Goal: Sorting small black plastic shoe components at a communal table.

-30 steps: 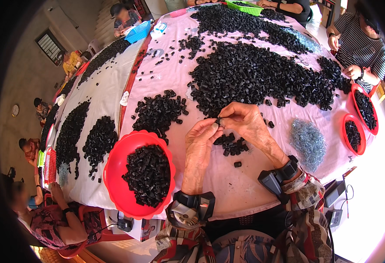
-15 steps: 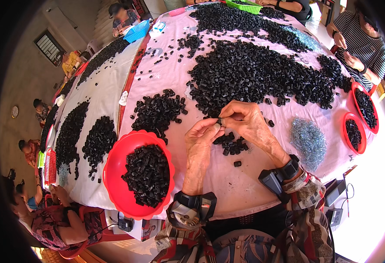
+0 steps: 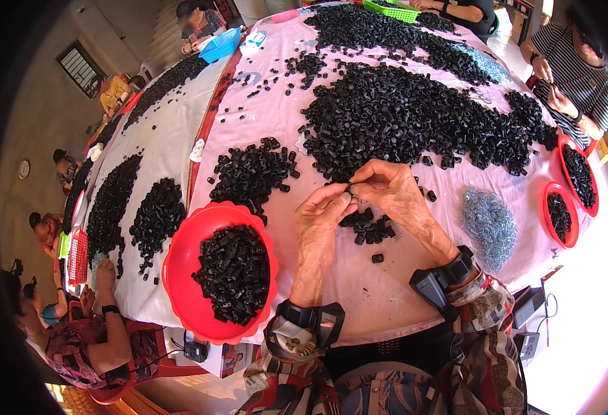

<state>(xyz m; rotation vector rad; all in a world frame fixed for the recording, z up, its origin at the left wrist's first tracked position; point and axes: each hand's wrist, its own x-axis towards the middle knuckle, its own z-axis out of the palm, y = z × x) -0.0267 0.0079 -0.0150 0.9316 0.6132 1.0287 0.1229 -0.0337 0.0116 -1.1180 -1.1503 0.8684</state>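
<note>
My left hand [image 3: 323,207] and my right hand [image 3: 389,192] meet over the pink cloth, fingertips pinched together around a small black plastic cap, mostly hidden between them. Just below my right fingers lies a small group of black caps [image 3: 371,228], with one single cap [image 3: 377,259] nearer to me. Beyond my hands spreads a large heap of black caps [image 3: 414,117]. Left of my left hand is a smaller pile of caps [image 3: 254,173]. A red scalloped bowl [image 3: 183,277] full of black caps stands to the left of my left wrist.
A pile of small clear bluish pieces [image 3: 489,228] lies right of my right forearm. Two red bowls [image 3: 547,225] of caps stand at the right edge. A blue basket [image 3: 221,45] and a green basket [image 3: 392,10] sit far off. Other people work around the tables.
My hands stay pinched together in nearly the same place. The person at lower left has stretched a hand forward to the clear pieces on the white table. The view has shifted slightly.
</note>
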